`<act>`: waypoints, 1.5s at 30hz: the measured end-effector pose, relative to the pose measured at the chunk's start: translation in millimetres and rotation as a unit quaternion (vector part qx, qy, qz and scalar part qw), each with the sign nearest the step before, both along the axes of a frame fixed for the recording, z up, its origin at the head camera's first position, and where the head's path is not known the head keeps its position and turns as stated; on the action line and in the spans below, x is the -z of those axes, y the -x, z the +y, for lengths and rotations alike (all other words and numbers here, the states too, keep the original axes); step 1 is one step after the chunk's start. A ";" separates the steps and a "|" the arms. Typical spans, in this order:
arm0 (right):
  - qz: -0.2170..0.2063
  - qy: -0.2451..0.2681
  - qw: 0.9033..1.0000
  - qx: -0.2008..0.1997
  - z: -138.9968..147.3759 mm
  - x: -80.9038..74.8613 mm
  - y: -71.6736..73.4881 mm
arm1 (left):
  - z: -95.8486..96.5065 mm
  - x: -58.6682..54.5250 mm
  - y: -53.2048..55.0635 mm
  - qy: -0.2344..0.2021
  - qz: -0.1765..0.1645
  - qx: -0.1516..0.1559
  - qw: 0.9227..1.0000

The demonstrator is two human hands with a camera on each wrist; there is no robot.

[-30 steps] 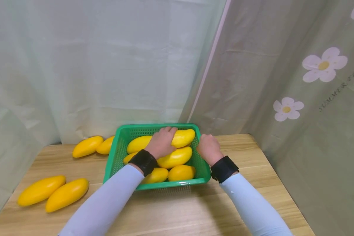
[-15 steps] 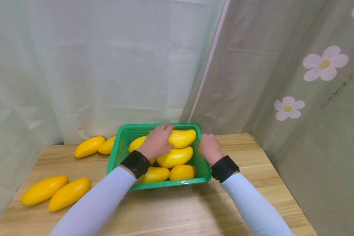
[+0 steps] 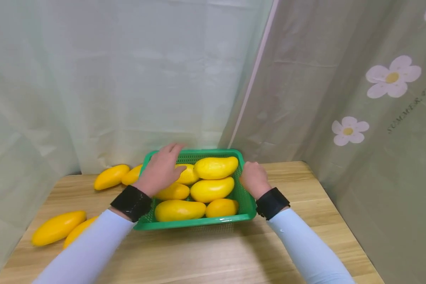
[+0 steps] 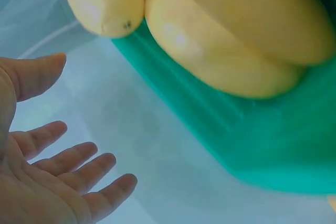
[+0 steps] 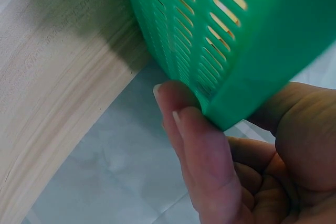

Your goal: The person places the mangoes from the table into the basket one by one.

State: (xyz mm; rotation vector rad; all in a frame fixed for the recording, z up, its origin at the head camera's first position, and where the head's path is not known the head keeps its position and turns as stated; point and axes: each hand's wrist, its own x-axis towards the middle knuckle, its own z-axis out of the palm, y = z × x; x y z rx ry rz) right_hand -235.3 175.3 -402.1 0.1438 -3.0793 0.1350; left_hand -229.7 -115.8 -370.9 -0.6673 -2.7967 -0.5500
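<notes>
A green plastic basket (image 3: 195,223) stands on the table with several yellow mangoes (image 3: 213,190) in it. My left hand (image 3: 161,169) is over the basket's left side, fingers spread and holding nothing. In the left wrist view its palm and fingers (image 4: 73,158) are apart from the mangoes (image 4: 210,51) and the green rim. At the basket's right side my right hand (image 3: 254,179) grips the rim. The right wrist view shows fingers (image 5: 202,150) against the outside of the slotted wall (image 5: 184,24), while the thumb is partly hidden behind the rim.
To the left of the basket, two mangoes (image 3: 111,176) lie at the back of the wooden table (image 3: 213,256). Two more mangoes (image 3: 58,228) lie nearer the front left, one partly behind my left sleeve. A pale curtain (image 3: 156,79) hangs behind the table.
My left hand has lifted off the mangoes in the basket and moved left, uncovering several of them. My right hand stays on the rim. The whole view has shifted slightly.
</notes>
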 end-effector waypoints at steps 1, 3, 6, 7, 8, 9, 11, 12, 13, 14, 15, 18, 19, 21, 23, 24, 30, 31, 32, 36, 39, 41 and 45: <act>-0.001 0.000 1.000 0.001 0.0 0.3 0.3 | -6.0 -1.1 -1.3 -0.004 -0.004 -0.003 1.000; -0.004 0.002 1.000 0.002 -0.1 0.8 0.7 | -18.5 -2.4 -3.5 -0.013 -0.009 -0.011 1.000; -0.009 0.003 1.000 0.007 -0.2 1.5 1.7 | -37.8 -2.1 -8.6 -0.022 -0.006 -0.025 0.999; -0.011 0.004 1.000 0.009 -0.3 1.4 1.8 | -44.2 -1.6 -10.9 -0.022 -0.001 -0.031 0.999; -0.011 0.005 1.000 0.009 -0.3 1.3 1.8 | -50.0 -1.0 -13.5 -0.021 0.006 -0.037 0.999; -0.013 0.007 1.000 0.011 -0.2 1.2 2.0 | -55.5 0.3 -16.0 -0.022 0.013 -0.042 0.999; -0.013 0.011 1.000 0.012 -0.1 0.5 1.7 | -65.3 3.1 -21.6 -0.022 0.026 -0.053 0.998; -0.013 0.012 1.000 0.013 0.0 0.2 1.6 | -69.7 5.2 -24.3 -0.024 0.030 -0.059 0.998; -0.014 0.015 1.000 0.014 0.0 -0.2 1.6 | -73.7 7.5 -27.0 -0.025 0.035 -0.067 0.997; -0.013 0.016 1.000 0.014 0.2 -0.1 1.8 | -77.5 10.0 -29.7 -0.025 0.038 -0.076 0.996; -0.013 0.018 1.000 0.014 0.1 -0.3 1.8 | -81.5 12.8 -32.4 -0.027 0.041 -0.085 0.995; -0.012 0.016 1.000 0.014 0.5 -0.4 1.8 | -91.8 20.1 -41.9 -0.033 0.039 -0.115 0.992; -0.013 0.016 1.000 0.015 0.4 -0.4 1.8 | -95.0 22.7 -44.9 -0.035 0.039 -0.124 0.991; -0.016 0.015 1.000 0.019 0.4 -0.8 1.6 | -100.4 28.2 -50.7 -0.037 0.038 -0.137 0.989; -0.019 0.014 0.999 0.022 0.3 -1.2 1.3 | -104.8 34.4 -56.8 -0.032 0.029 -0.148 0.988; -0.019 0.013 0.999 0.023 0.3 -1.4 1.3 | -106.9 37.9 -59.8 -0.027 0.025 -0.151 0.988; -0.014 0.012 1.000 0.019 0.6 -1.9 0.7 | -117.6 57.1 -80.5 0.022 -0.053 -0.190 0.980; -0.014 0.011 1.000 0.018 0.7 -1.8 0.5 | -119.2 59.9 -84.0 0.031 -0.075 -0.200 0.977; -0.016 0.013 1.000 0.019 0.7 -1.6 0.4 | -120.7 62.2 -87.2 0.040 -0.099 -0.211 0.972; -0.021 0.007 0.999 0.024 1.2 -0.8 1.1 | -126.8 69.0 -96.9 0.069 -0.167 -0.244 0.953; -0.021 0.008 0.999 0.028 1.4 -1.0 1.5 | -130.0 70.7 -100.7 0.081 -0.198 -0.259 0.942; -0.018 0.012 0.999 0.029 1.2 -1.4 1.3 | -131.8 71.5 -102.9 0.086 -0.212 -0.266 0.936; -0.017 0.014 0.999 0.026 0.9 -0.9 1.6 | -134.4 73.6 -106.9 0.090 -0.247 -0.277 0.924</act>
